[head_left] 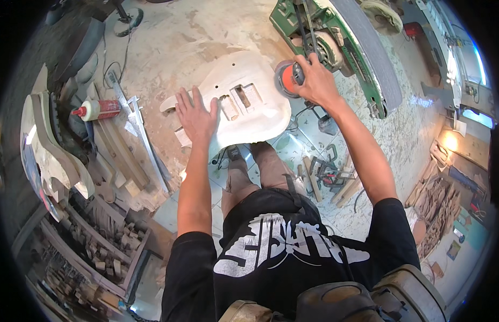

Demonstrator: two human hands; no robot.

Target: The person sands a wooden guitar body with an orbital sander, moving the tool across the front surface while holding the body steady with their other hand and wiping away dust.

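A pale wooden electric guitar body (265, 117) lies flat on the workbench, with cut-out cavities and two small holes showing in its face. My left hand (197, 119) is spread flat on its left part, by the neck end, fingers stretched out. At the guitar body's right edge, my right hand (318, 80) grips an orange and black orbital sander (288, 78) from above. The sander's round pad is tilted on its side along that edge. Whether the pad touches the wood, I cannot tell.
A green belt sander (362, 80) stands close beyond my right hand. Left on the bench are a red-and-white glue bottle (102, 109), a metal caliper (145, 139) and wood strips (123, 153). Clamps (327, 170) lie on the floor below. Shaped wooden pieces (45, 139) are stacked far left.
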